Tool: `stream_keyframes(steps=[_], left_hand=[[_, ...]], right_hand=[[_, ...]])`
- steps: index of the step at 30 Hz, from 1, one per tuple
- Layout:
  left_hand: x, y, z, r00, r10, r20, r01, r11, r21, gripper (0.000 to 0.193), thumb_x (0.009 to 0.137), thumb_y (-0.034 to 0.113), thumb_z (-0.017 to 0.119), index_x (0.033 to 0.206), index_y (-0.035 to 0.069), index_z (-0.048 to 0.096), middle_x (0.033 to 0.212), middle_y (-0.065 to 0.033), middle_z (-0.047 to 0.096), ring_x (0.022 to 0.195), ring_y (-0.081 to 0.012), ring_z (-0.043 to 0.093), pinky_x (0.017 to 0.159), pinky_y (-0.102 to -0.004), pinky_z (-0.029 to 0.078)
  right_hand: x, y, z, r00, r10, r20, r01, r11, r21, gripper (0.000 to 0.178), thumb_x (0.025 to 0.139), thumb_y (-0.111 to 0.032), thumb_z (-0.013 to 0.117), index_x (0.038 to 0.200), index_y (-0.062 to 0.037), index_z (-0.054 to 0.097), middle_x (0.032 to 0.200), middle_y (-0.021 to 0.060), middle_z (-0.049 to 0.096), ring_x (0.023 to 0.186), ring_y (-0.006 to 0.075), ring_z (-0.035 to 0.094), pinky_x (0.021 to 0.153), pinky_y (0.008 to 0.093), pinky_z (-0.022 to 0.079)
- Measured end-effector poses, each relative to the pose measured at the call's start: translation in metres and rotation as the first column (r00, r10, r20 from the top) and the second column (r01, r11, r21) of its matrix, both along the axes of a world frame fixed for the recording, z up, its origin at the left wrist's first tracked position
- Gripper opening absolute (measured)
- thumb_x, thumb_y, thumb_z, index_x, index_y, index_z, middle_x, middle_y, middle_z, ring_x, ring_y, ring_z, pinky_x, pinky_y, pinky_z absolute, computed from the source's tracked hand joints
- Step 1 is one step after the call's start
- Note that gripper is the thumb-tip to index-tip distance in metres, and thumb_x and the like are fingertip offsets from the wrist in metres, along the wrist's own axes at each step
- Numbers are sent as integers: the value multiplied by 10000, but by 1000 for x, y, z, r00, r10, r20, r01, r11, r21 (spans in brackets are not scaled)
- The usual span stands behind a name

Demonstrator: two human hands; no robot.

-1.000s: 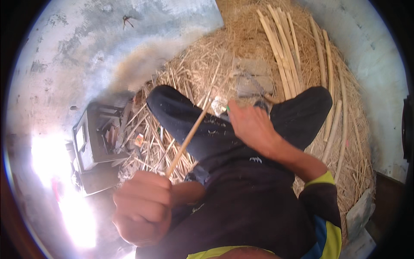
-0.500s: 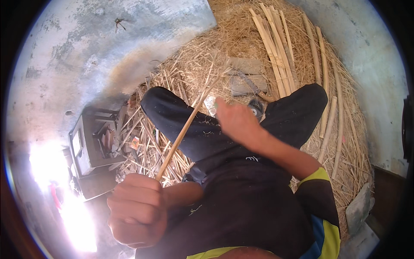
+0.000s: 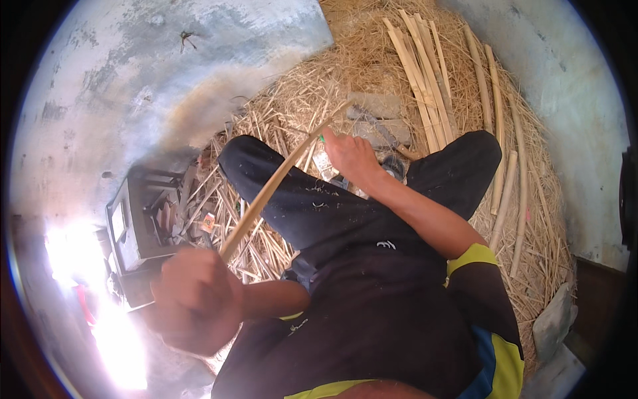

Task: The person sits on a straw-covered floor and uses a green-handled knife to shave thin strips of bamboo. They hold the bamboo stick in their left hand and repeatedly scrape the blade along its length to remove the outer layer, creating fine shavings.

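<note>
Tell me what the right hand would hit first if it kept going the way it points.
The right hand points up the picture, away from the body. Just beyond its knuckles lie flat grey blocks on the straw; those probably come first, though depth is unclear.

Pale tan cane strip (image 3: 279, 179), black trousers (image 3: 319, 206), yellow-blue trimmed black shirt (image 3: 425, 332), golden straw (image 3: 372, 66).

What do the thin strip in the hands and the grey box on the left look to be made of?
Strip, held by the left hand and right hand: probably split bamboo or cane, pale tan, matte and fibrous, like the stalks behind. Box: looks like dull grey metal with flat panels and hard edges, though glare hides detail.
</note>
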State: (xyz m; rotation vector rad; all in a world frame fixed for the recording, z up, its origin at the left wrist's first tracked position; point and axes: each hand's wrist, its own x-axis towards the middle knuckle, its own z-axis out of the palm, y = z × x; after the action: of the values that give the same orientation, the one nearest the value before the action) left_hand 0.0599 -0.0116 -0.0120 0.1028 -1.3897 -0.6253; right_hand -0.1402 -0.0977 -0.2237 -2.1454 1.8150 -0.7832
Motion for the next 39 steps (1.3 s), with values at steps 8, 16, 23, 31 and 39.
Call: stream_keyframes(steps=[8,16,23,31,39], left_hand=[[-45,6,2,962,-231,142,237,971,-22,319,969,174,343,653,133,323,399,45,241,312,-37,211,303,-211,153],[-32,3,10,960,-220,174,224,975,-3,308,967,178,340,663,128,329,395,39,250,312,-43,198,314,-219,147],[-22,0,5,926,-296,236,308,951,-17,294,908,86,379,622,122,324,405,50,247,305,-51,183,313,-223,128],[-13,-6,17,790,-469,396,494,868,43,279,837,-21,376,589,104,351,404,56,253,293,-52,204,312,-229,124],[-9,-8,13,852,-440,284,456,890,13,187,688,-103,391,582,50,388,430,8,286,334,-98,222,334,-271,147]], right_hand=[[-53,-12,-94,945,-248,-211,264,963,48,135,897,-140,508,966,-25,529,698,219,634,650,383,661,503,490,497],[-66,-23,-79,588,-406,700,-326,673,664,329,960,-341,483,970,-12,508,654,148,554,560,268,554,544,426,440],[3,63,82,875,134,465,-197,977,88,265,924,-244,535,1070,-23,545,593,193,582,531,386,584,517,470,455],[20,91,104,942,162,295,-168,986,-5,187,872,-149,606,980,-28,514,608,152,581,568,353,600,504,452,461],[30,76,83,974,120,193,-78,974,-214,218,843,-151,633,981,-30,516,580,119,563,561,332,608,492,420,477]])
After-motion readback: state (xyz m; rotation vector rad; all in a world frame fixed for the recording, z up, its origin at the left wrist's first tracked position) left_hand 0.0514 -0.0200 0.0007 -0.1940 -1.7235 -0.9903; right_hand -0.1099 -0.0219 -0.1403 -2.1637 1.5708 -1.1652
